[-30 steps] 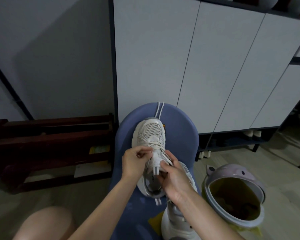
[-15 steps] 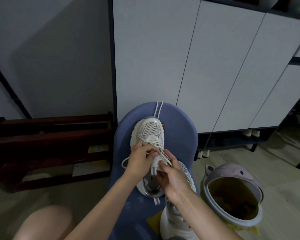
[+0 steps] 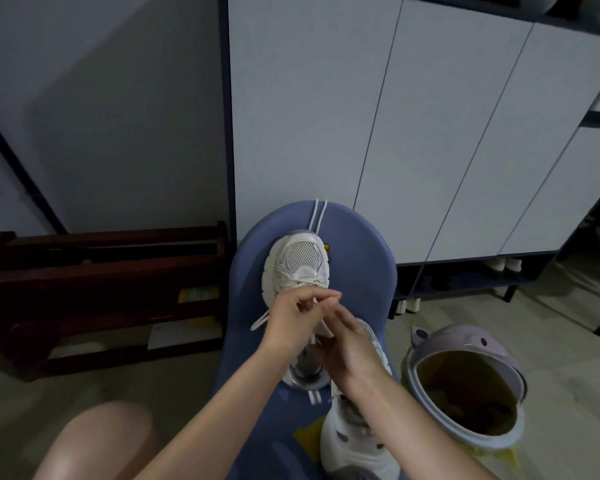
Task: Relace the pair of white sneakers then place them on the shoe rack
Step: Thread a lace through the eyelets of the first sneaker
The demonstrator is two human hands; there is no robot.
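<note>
sneaker (image 3: pixel 297 268) — both hands' fingers (image 3: pixel 321 301) pinch its lace (image 3: pixel 261 320), tongue hidden.

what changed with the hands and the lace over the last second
The left hand slid right across the sneaker, pinching the lace and drawing it that way; a slack loop now shows off the shoe's left side. The right hand stayed by the tongue. The sneaker, blue stool, second sneaker and bin stayed put.
</note>
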